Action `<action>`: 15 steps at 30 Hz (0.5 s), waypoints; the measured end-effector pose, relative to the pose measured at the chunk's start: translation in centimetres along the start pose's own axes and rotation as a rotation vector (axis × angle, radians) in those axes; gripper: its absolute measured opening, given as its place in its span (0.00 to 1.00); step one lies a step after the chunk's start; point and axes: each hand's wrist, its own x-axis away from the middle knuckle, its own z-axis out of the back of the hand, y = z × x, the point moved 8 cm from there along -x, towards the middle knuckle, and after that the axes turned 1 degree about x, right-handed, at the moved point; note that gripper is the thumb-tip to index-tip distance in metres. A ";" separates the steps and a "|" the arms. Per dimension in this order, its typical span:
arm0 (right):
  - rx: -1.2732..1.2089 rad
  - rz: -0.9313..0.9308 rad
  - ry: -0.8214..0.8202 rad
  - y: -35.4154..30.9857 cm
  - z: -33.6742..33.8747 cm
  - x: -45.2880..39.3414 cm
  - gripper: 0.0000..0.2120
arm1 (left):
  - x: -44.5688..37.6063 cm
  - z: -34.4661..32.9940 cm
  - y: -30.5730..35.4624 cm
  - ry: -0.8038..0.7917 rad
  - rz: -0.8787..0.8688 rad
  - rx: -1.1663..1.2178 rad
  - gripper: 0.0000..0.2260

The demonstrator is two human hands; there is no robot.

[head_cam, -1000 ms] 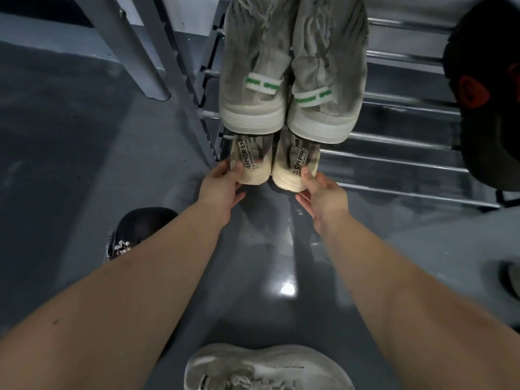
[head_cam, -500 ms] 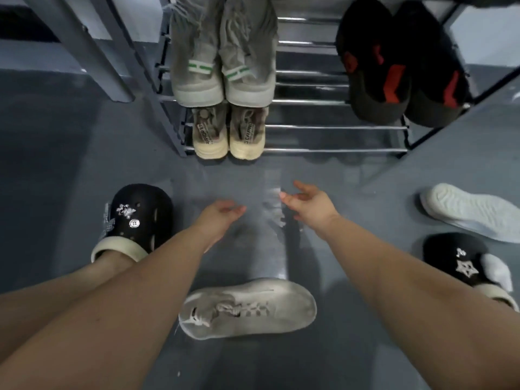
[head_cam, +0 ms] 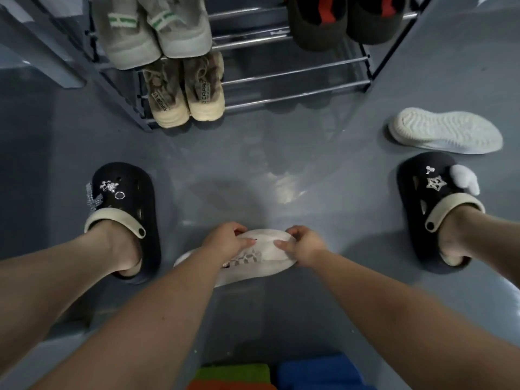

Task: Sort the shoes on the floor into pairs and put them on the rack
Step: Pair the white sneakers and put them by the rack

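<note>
A white sneaker [head_cam: 264, 256] lies on the grey floor between my feet, toe to the right. My left hand [head_cam: 228, 240] grips its middle near the laces. My right hand [head_cam: 302, 244] grips its toe end. A second white sneaker [head_cam: 444, 130] lies sole up on the floor at the right. On the metal rack [head_cam: 295, 77] a beige pair [head_cam: 185, 91] sits on the lowest shelf, a grey pair with green tabs [head_cam: 152, 32] above it, and a black and red pair [head_cam: 343, 21] at the upper right.
My feet wear black clogs, one at the left [head_cam: 123, 209] and one at the right [head_cam: 439, 204]. Green and blue cloth [head_cam: 281, 372] shows at the bottom edge. A grey post [head_cam: 36, 52] stands left of the rack.
Both hands left the beige pair on the lowest shelf, drew back toward me and down, and now grip the white sneaker on the floor. The view tilted downward.
</note>
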 end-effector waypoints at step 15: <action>-0.232 0.186 0.232 -10.1 10.1 -4.1 0.20 | -4.1 2.5 5.0 0.038 0.021 0.543 0.17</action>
